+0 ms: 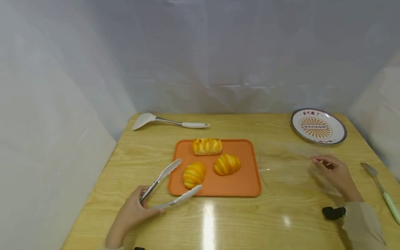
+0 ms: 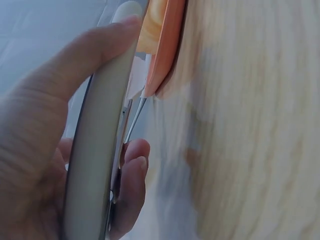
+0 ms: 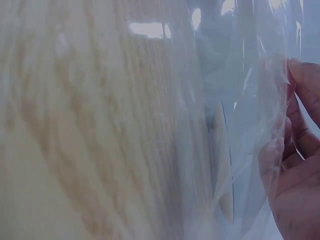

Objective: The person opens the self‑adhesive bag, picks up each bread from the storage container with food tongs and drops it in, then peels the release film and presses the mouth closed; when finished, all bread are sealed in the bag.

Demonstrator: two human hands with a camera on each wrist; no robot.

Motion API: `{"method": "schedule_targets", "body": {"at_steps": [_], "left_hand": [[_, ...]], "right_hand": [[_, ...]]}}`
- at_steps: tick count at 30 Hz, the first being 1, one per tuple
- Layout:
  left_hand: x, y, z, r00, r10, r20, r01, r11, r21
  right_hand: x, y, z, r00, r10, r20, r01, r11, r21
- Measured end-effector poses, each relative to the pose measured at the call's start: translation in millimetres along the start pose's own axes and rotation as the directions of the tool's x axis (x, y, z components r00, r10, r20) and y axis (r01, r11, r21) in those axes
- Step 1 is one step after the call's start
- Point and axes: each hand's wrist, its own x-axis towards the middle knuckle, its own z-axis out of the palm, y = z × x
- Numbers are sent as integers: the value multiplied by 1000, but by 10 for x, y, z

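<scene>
Gripping tongs [image 1: 165, 172] in left hand [image 1: 132, 208], with thumb on 1 arm and fingers on the other; holding jaws well apart, to either side of left roll [image 1: 194, 174], at left front of tray [image 1: 240, 187]. Can't tell contact between tips and left roll. Pinching clear film [image 3: 250, 100] between thumb and fingers of right hand [image 1: 334, 173], to the right of tray; can't make out full outline, too see-through. Note right roll [image 1: 227, 164] and, farther back, loaf [image 1: 207, 146], also on tray. Judging by looks, expect low weight and some give in left roll, with slightly slick glaze; likely to dent under a hard squeeze. Best taken across the fat middle with light, even pressure, not at the ends. Expect light, stiff metal arms on tongs; best held partway along. Expect film limp, slippery, easy to crease or tear; best taken by an edge. For writing, see plate [image 1: 335, 130], at far right: 4 Chinese characters along upper rim, probably 该吃饭了; more at lower rim, too small to read. Can't find any readable brand or label on tongs, tray, spatula [image 1: 168, 121] or green-handled tool [image 1: 390, 205].
</scene>
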Motion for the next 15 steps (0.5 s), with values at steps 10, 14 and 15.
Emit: {"method": "schedule_targets", "body": {"at_steps": [10, 14, 15], "left_hand": [[-14, -19, 60, 1000, -13, -10, 13, 999, 33], [-27, 7, 45, 1000, -4, -14, 4, 999, 41], [-27, 9, 41, 1000, 2, -14, -2, 999, 47]], "right_hand": [[0, 4, 6, 1000, -25, -4, 25, 1000, -16], [-8, 2, 9, 999, -32, -8, 32, 999, -16], [-9, 4, 9, 1000, -30, -7, 30, 999, -15]]}}
